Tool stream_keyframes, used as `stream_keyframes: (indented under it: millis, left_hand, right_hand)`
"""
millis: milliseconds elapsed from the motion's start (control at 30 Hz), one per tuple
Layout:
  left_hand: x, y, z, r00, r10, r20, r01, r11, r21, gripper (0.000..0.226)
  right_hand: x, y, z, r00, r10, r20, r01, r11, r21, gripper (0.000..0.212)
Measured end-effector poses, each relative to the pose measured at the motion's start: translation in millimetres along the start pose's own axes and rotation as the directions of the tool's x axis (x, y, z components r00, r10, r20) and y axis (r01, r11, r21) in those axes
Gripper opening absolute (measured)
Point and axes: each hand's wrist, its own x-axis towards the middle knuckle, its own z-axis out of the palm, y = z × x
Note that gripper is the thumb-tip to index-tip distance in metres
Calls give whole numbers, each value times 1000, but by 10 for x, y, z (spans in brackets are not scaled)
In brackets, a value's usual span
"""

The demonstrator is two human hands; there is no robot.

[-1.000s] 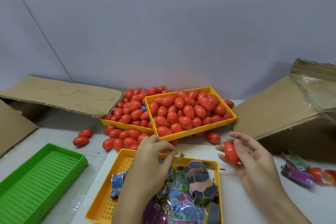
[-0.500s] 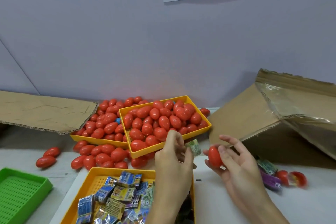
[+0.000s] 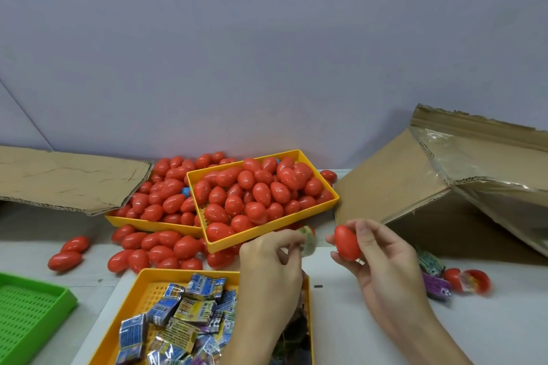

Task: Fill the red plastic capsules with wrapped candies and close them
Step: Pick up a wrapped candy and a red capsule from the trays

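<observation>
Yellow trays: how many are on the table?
3. One with wrapped candies lies nearest, under the left hand; two hold red capsules, one overlapping the other behind it. None seems hidden.

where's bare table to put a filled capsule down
Free patches: white table between the candy tray and the right hand; the green tray. Crowded: loose capsules before the capsule trays.

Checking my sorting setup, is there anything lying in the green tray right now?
No, the green tray at the left shows only its bare perforated floor in the part that is visible.
</observation>
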Motion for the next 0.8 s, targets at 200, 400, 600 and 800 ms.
stream_keyframes:
  millis: [200,400,600,800]
  left_hand:
    - [-33,73,16,994,68,84,-66,997,-25,16]
    - [-58,75,48,960,185,209,-177,983,-53,34]
    - [-48,67,89,971,180,155,-170,983,-70,37]
    - [-25,41,120,968,185,169,-168,980,-108,48]
  right_hand:
    - [-68,9,69,995,-84,60,90,989,-116,25]
    - [-104,19,91,991,-113,73,121,985,-125,29]
    - [-137,3,125,990,-116,75,125,983,-134,41]
    - [-140,15,119,988,-106,117,125,978,-169,38]
